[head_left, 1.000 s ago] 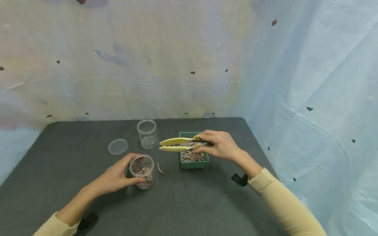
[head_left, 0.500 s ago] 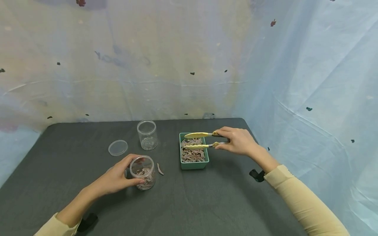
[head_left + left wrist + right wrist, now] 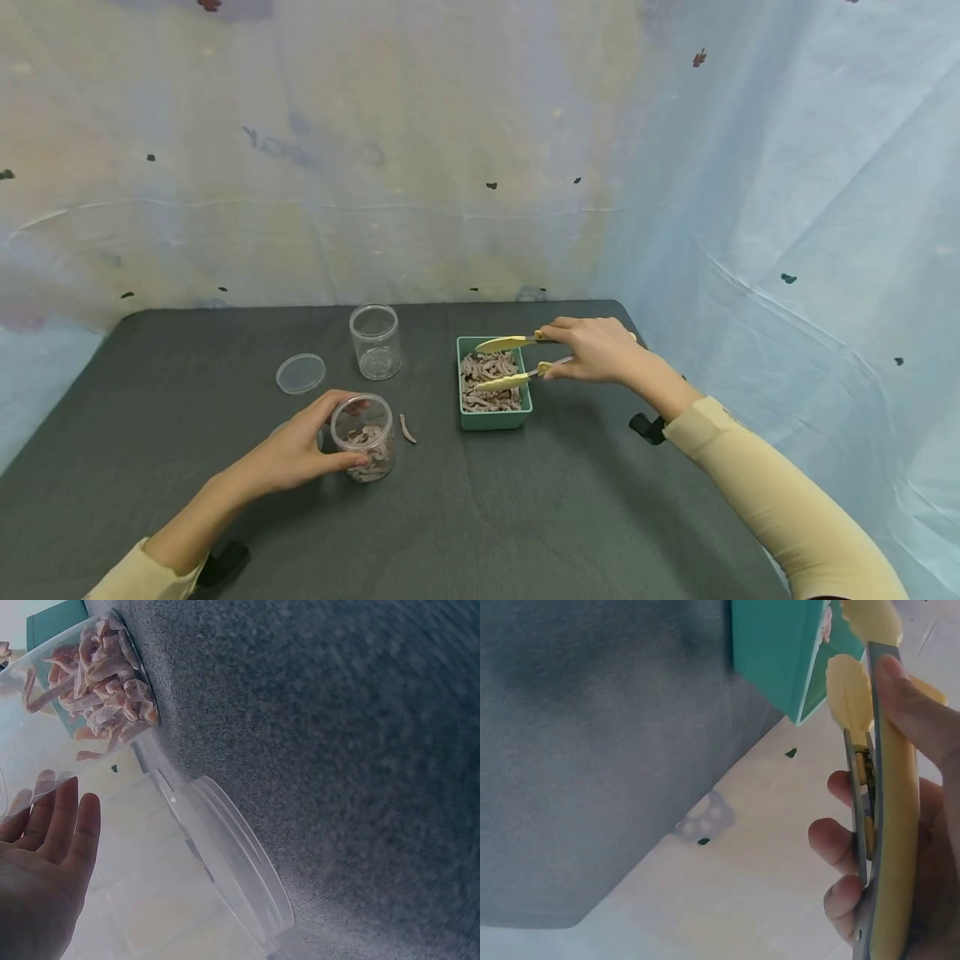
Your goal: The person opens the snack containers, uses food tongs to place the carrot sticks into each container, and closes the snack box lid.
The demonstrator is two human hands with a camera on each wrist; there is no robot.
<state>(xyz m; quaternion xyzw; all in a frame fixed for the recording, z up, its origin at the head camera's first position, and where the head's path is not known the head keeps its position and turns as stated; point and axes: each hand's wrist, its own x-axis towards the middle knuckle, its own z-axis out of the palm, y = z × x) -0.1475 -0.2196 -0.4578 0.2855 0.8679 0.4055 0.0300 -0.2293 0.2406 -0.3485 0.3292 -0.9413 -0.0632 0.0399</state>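
Note:
My left hand (image 3: 300, 450) holds a clear jar (image 3: 385, 458) upright on the table, thumb on the near side and fingers behind it. Pale brownish, strip-like pieces (image 3: 112, 679) fill its lower part. With my right hand (image 3: 596, 346) I grip a pair of tongs (image 3: 504, 382) with yellow scalloped tips and yellow handle covers. The tongs' arms are spread over a green rectangular tub (image 3: 491, 423) heaped with the same pieces (image 3: 495, 400). Nothing shows between the tips. One loose piece (image 3: 407, 429) lies on the table to the right of the held jar.
A second clear jar (image 3: 375, 337), with no pieces in it, stands behind the held one. A clear round lid (image 3: 301, 373) lies flat to its left. Another clear round rim (image 3: 244, 862) is near my left hand, mostly hidden by it. Sheeting hangs behind the dark table (image 3: 480, 517).
My right hand has drawn the tongs rightward from beside the jars to over the green tub, and their tips have spread wider. My left hand and its jar have stayed put.

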